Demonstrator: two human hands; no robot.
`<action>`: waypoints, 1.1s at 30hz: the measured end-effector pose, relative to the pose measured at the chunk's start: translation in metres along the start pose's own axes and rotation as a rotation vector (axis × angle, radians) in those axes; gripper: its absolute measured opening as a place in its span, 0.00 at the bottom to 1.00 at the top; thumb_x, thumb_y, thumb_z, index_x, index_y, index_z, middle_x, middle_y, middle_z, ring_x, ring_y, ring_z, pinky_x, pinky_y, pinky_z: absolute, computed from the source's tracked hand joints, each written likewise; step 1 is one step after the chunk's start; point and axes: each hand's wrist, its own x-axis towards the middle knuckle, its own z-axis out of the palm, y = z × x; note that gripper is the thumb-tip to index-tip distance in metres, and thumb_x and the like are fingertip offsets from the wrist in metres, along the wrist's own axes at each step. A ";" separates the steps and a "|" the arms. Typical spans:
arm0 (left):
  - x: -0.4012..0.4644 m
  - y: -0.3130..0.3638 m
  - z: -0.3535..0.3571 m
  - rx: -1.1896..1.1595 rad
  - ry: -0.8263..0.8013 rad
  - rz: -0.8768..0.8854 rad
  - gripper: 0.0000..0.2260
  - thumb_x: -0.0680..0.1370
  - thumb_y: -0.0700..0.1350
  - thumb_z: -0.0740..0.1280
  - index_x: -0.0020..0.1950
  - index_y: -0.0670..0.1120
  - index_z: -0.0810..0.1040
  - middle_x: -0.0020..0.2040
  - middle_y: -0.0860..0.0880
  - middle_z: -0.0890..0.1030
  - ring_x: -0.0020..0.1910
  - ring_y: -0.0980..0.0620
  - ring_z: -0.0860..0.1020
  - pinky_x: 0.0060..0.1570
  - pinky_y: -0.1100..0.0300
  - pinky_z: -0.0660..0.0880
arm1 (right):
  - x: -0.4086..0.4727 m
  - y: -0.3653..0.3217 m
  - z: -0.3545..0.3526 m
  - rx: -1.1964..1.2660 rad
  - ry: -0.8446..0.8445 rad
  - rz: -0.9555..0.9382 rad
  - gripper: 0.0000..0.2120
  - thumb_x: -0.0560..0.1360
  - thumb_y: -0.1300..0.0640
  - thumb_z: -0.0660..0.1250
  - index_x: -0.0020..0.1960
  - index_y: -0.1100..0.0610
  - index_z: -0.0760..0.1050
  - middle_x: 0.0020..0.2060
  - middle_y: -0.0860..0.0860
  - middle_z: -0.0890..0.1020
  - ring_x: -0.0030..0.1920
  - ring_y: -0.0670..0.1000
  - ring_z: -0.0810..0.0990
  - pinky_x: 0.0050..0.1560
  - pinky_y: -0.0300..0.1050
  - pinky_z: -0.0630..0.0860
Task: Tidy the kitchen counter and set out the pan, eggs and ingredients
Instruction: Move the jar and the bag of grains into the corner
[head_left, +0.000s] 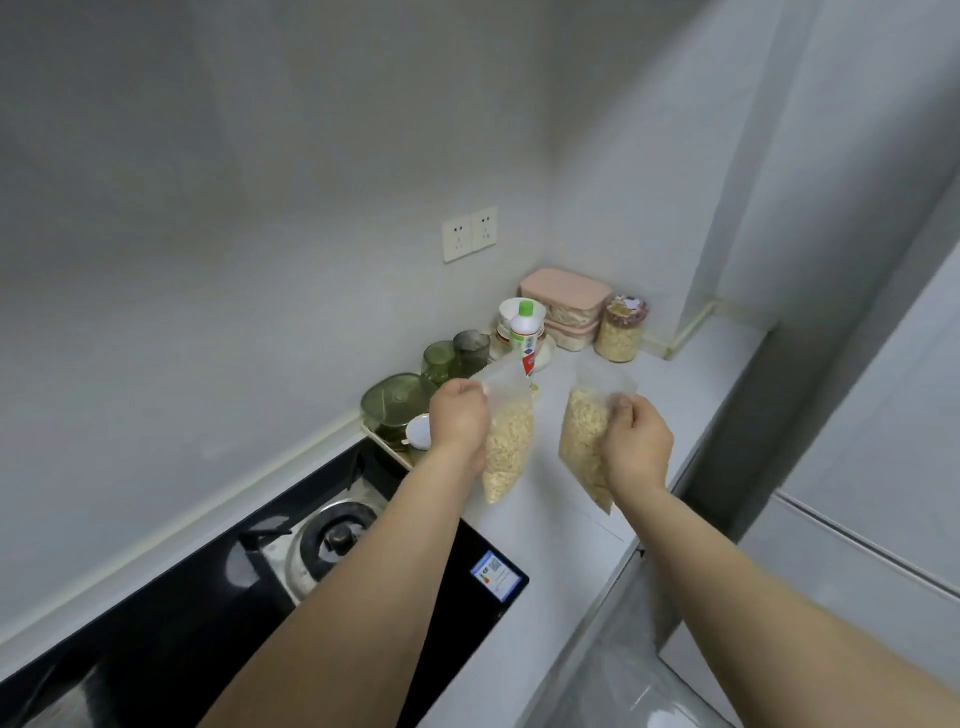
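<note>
Each hand holds up a clear bag of oats over the white bench (566, 519). The left hand (460, 415) has its grip clamped on the top of the left bag (511, 441); the right hand (639, 447) pinches the right bag (584, 436). Jars and boxes crowd the corner behind, and the stove (332, 535) sits to the left.

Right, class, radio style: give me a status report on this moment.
Left hand grips one oat bag. Right hand grips second oat bag. Both bags above the counter. Bottle and jar crowd the corner.

Both arms outstretched, left hand (460, 415) and right hand (638, 441) with curled, gripping fingers.
</note>
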 end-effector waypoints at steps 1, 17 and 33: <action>0.008 0.002 0.009 -0.004 -0.010 -0.009 0.08 0.79 0.39 0.58 0.44 0.47 0.74 0.38 0.47 0.73 0.32 0.51 0.68 0.31 0.62 0.66 | 0.012 0.000 0.002 0.005 0.001 0.003 0.15 0.83 0.56 0.52 0.57 0.58 0.76 0.48 0.50 0.77 0.50 0.50 0.74 0.51 0.42 0.68; 0.146 -0.003 0.152 0.112 -0.045 -0.061 0.07 0.76 0.43 0.60 0.41 0.46 0.76 0.38 0.44 0.75 0.36 0.47 0.70 0.37 0.57 0.68 | 0.210 0.049 0.040 0.013 -0.024 0.099 0.15 0.82 0.57 0.51 0.53 0.59 0.76 0.45 0.51 0.77 0.48 0.52 0.74 0.49 0.42 0.67; 0.285 -0.068 0.276 0.145 0.180 -0.123 0.10 0.78 0.42 0.61 0.36 0.47 0.71 0.39 0.45 0.73 0.40 0.49 0.69 0.37 0.55 0.67 | 0.411 0.133 0.115 0.120 -0.173 0.172 0.13 0.80 0.60 0.54 0.39 0.51 0.70 0.36 0.47 0.74 0.40 0.49 0.71 0.43 0.43 0.68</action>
